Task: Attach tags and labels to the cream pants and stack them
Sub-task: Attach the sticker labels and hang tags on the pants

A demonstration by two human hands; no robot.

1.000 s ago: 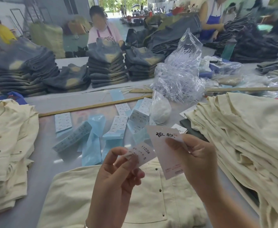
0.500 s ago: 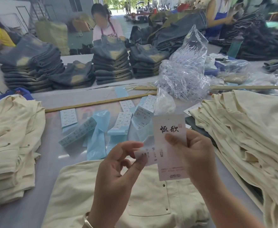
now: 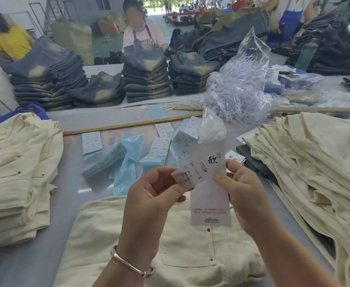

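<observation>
A white hang tag with black characters stands upright in front of me, pinched at its right edge by my right hand. My left hand pinches a small size label marked 1103# S and lays it across the tag's upper face. Below both hands a pair of cream pants lies flat on the table. A folded stack of cream pants sits at the left. A larger pile of cream pants lies at the right.
Label sheets and blue backing strips are scattered mid-table. A clear bag of plastic fasteners stands behind them, beside a wooden ruler. Dark jeans stacks and people fill the far tables.
The tag has swung upright and the two hands have come together. The label, held apart at first, now lies over the tag's face.
</observation>
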